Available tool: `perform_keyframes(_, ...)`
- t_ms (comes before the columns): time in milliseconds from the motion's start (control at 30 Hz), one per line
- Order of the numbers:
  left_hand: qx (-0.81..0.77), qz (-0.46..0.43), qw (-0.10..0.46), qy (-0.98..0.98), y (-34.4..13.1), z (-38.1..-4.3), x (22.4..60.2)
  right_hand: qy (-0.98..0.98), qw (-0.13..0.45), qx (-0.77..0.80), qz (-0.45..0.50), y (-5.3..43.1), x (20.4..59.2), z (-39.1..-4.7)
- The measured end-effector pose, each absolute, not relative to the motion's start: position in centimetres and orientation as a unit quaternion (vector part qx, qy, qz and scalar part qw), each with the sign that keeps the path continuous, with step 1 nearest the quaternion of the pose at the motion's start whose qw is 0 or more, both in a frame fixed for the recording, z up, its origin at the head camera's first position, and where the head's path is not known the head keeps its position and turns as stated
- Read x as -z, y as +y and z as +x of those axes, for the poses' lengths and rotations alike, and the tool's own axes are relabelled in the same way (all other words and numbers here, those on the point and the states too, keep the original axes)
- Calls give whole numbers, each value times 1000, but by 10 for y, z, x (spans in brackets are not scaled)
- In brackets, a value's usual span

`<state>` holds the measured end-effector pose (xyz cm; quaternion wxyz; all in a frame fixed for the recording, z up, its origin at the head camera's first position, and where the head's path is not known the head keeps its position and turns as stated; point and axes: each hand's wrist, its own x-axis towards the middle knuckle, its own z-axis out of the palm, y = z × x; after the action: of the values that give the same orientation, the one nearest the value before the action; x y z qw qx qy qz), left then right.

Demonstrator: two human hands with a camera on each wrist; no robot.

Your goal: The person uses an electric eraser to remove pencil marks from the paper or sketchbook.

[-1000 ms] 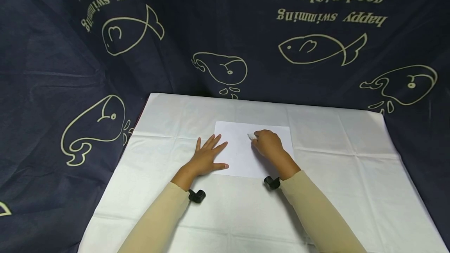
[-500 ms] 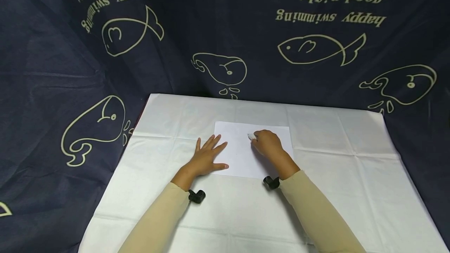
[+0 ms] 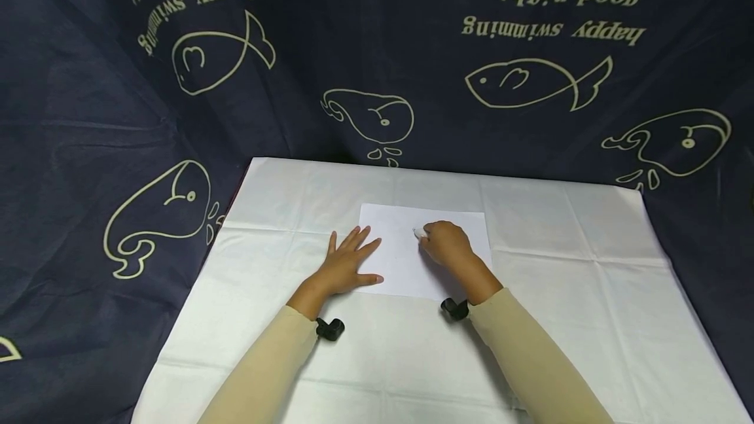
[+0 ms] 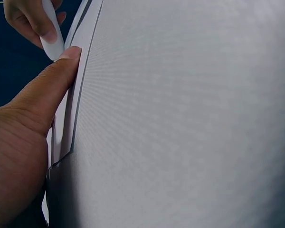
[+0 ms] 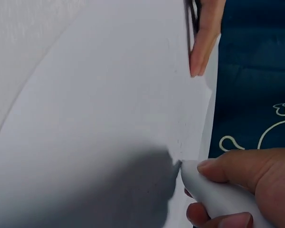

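Observation:
A sheet of white paper lies on the white-covered table. My left hand rests on its left edge with the fingers spread; in the left wrist view the thumb lies along the paper. My right hand is over the right half of the sheet. It grips a white, smooth, rounded tool between thumb and fingers. The tool's narrow tip meets the paper in the right wrist view, beside a few tiny dark specks. Its rear end is hidden in the palm, and its exact kind is unclear.
A creased white cloth covers the table. Behind and to the sides hangs dark blue fabric with whale and fish drawings and upside-down lettering. Small black wrist cameras sit at the left cuff and the right cuff.
My right hand has shifted slightly toward me and a little left, carrying the white tool over the paper. The left hand and the sheet have stayed in place.

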<state>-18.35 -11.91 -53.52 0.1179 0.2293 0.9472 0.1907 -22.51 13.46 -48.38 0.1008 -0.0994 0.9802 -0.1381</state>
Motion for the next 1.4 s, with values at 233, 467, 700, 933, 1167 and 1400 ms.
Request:
perform_keyframes(233, -193, 227, 121, 947, -119, -183, 535, 984, 83, 132, -85, 138, 486, -231)
perform_keyframes(467, -192, 227, 124, 947, -119, -183, 535, 984, 89, 131, -86, 140, 487, -234)
perform_keyframes(700, -194, 230, 118, 946, -117, -183, 535, 983, 91, 139, -77, 143, 487, -232)
perform_keyframes(933, -189, 223, 120, 949, -118, -185, 539, 980, 98, 161, -72, 145, 491, -228)
perform_keyframes(1167, -195, 218, 120, 949, -119, -184, 536, 974, 68, 202, -75, 149, 494, -222)
perform_keyframes(1400, -212, 209, 124, 947, -128, -181, 530, 964, 46, 258, -52, 160, 488, -214)
